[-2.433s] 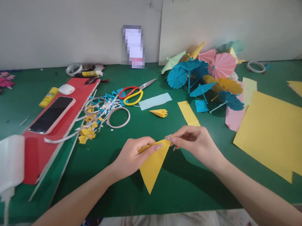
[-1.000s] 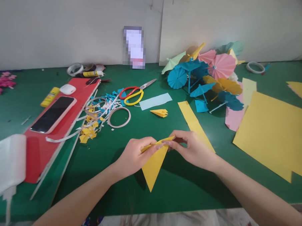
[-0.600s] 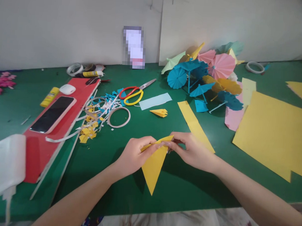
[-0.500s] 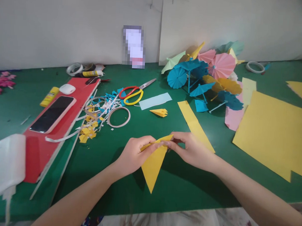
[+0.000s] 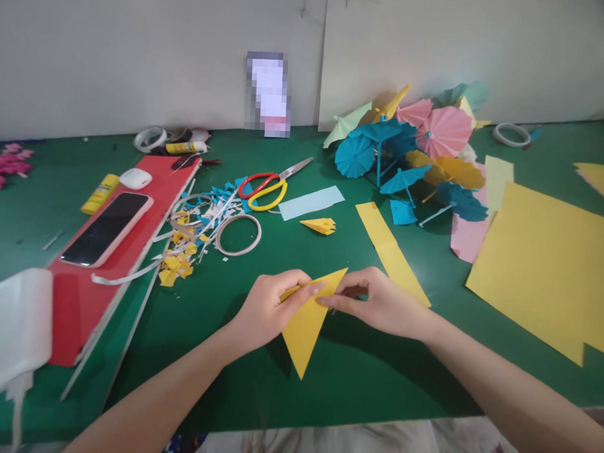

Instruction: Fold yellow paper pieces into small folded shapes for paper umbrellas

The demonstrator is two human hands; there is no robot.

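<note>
A folded yellow paper triangle [image 5: 304, 333] hangs between my hands over the green table, one point downward. My left hand [image 5: 273, 305] pinches its upper left part, thumb on the front face. My right hand [image 5: 362, 296] grips its right edge between thumb and fingers, just below the upper right tip. Behind my hands lie a small folded yellow paper piece [image 5: 319, 225], a yellow strip [image 5: 393, 254] and a pale blue strip [image 5: 312, 203]. Scissors [image 5: 274, 185] with red and yellow handles rest open beside paper scraps [image 5: 180, 264].
Paper umbrellas [image 5: 378, 146] stand in a pile at the back right. Large yellow sheets [image 5: 550, 264] cover the right side. On the left are a red board [image 5: 78, 310], a phone [image 5: 106, 229], a glue stick [image 5: 100, 193], a white device [image 5: 14, 334] and a tape ring [image 5: 238, 235].
My right thumb and fingers have slid slightly down the paper's right edge, so its upper right tip now shows. The lower point has risen a little.
</note>
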